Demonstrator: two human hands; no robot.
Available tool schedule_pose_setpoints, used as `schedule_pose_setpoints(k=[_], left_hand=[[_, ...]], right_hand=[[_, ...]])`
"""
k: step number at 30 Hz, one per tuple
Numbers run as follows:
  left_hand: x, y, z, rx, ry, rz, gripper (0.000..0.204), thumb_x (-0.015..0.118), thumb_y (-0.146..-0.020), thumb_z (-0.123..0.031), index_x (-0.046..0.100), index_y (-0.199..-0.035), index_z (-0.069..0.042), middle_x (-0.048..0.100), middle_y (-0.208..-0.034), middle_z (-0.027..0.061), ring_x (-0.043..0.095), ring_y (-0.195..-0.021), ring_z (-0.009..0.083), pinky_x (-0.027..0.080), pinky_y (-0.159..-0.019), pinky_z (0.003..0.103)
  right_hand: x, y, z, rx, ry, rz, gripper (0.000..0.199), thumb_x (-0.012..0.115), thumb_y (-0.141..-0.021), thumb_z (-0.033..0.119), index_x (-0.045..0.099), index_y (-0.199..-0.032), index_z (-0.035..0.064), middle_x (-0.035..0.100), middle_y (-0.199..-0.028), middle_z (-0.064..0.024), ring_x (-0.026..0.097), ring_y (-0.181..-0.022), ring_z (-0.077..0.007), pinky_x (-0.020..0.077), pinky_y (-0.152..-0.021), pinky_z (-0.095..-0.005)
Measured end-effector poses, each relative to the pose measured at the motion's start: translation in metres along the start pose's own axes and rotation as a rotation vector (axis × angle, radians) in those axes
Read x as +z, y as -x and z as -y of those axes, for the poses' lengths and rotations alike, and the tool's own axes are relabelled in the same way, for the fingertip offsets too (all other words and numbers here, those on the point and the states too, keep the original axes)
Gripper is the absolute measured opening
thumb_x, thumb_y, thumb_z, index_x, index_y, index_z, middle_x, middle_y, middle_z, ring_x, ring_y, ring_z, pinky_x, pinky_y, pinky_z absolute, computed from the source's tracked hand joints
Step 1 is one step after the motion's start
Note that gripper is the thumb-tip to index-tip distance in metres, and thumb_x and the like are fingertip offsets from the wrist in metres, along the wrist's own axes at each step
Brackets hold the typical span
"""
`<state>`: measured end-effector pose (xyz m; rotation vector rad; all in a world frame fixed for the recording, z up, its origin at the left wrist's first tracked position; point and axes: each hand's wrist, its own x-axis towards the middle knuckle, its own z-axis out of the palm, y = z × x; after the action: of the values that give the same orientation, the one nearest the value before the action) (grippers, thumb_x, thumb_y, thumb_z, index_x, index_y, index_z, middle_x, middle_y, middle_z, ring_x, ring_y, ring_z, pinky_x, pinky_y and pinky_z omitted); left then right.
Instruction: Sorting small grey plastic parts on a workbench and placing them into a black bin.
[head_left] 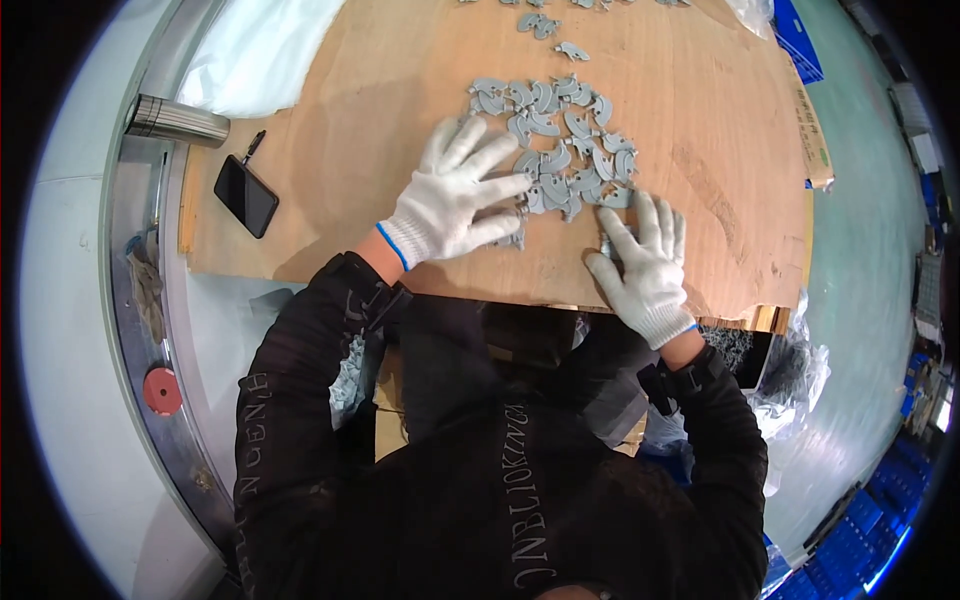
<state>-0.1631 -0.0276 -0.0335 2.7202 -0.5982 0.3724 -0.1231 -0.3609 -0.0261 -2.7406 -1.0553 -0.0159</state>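
The grey pieces (pixel 556 159) lie in a loose heap on the wooden bench (pixel 380 90), before the person and between the two hands, seemingly placed there so that either side can be reached without stretching. The white-gloved left hand (pixel 450 195) is open, fingers spread and palm down at the heap's left edge; its fingertips overlap a few pieces, though it shows no clear grip on any. The white-gloved right hand (pixel 645 265) is also open, thumb apart, at the heap's lower right; whether anything is tucked under its fingers cannot be told. Such flat, spread fingers would suit steadying or gathering many small parts rather than pinching one. A smaller cluster (pixel 538 25) and a single piece (pixel 572 50) lie beyond the heap, while the black phone (pixel 246 196) rests well to the left, probably to keep the middle free.

The pieces look alike: small, matt grey, curved like crescents, with notched or hooked ends. They point in all directions, many overlapping, and their material is hard to judge from here
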Motion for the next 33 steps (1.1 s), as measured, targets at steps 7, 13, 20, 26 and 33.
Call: schedule_pose_setpoints(k=[7,13,20,26,33], left_hand=[[0.012,-0.010,-0.017,0.007,-0.028,-0.002,0.056,0.077,-0.092,-0.051,0.071,-0.138,-0.020,0.057,-0.157,0.0136,0.044,-0.151,0.0455,0.022,-0.128,0.067],[0.020,-0.024,0.008,-0.024,-0.016,-0.040,0.057,0.073,-0.096,-0.049,0.066,-0.144,-0.019,0.057,-0.155,0.0120,0.045,-0.148,0.0414,0.024,-0.126,0.064],[0.027,-0.072,0.023,-0.126,-0.179,0.020,0.052,0.066,-0.101,-0.043,0.064,-0.146,-0.017,0.058,-0.153,0.0123,0.047,-0.145,0.0387,0.030,-0.122,0.057],[0.030,0.003,0.059,-0.400,-0.031,-0.254,0.051,0.060,-0.103,-0.048,0.063,-0.146,-0.020,0.056,-0.154,0.0114,0.045,-0.147,0.0364,0.026,-0.126,0.057],[0.026,-0.015,0.049,-0.444,-0.057,-0.144,0.056,0.056,-0.105,-0.049,0.057,-0.153,-0.018,0.048,-0.165,0.0135,0.040,-0.155,0.0367,0.022,-0.130,0.053]], right_hand=[[0.002,-0.044,0.011,-0.077,-0.180,-0.096,0.069,0.079,-0.093,0.039,0.059,-0.151,0.0079,0.044,-0.163,-0.0256,0.037,-0.151,-0.0513,0.0232,-0.128,-0.0621],[0.016,-0.050,0.000,0.031,-0.198,-0.165,0.063,0.077,-0.093,0.037,0.062,-0.147,0.0069,0.054,-0.156,-0.0193,0.042,-0.149,-0.0457,0.0279,-0.126,-0.0559],[0.009,-0.154,-0.023,-0.158,-0.130,-0.247,0.044,0.069,-0.099,0.031,0.070,-0.135,0.0052,0.061,-0.149,-0.0189,0.048,-0.145,-0.0409,0.0326,-0.123,-0.0497],[0.007,-0.098,-0.088,0.177,-0.496,-0.173,0.047,0.062,-0.102,0.030,0.067,-0.142,0.0064,0.063,-0.149,-0.0199,0.052,-0.146,-0.0381,0.0409,-0.121,-0.0442],[0.029,-0.045,-0.083,0.297,-0.321,-0.327,0.052,0.060,-0.102,0.023,0.059,-0.152,0.0059,0.056,-0.158,-0.0195,0.051,-0.148,-0.0362,0.0377,-0.124,-0.0432]])
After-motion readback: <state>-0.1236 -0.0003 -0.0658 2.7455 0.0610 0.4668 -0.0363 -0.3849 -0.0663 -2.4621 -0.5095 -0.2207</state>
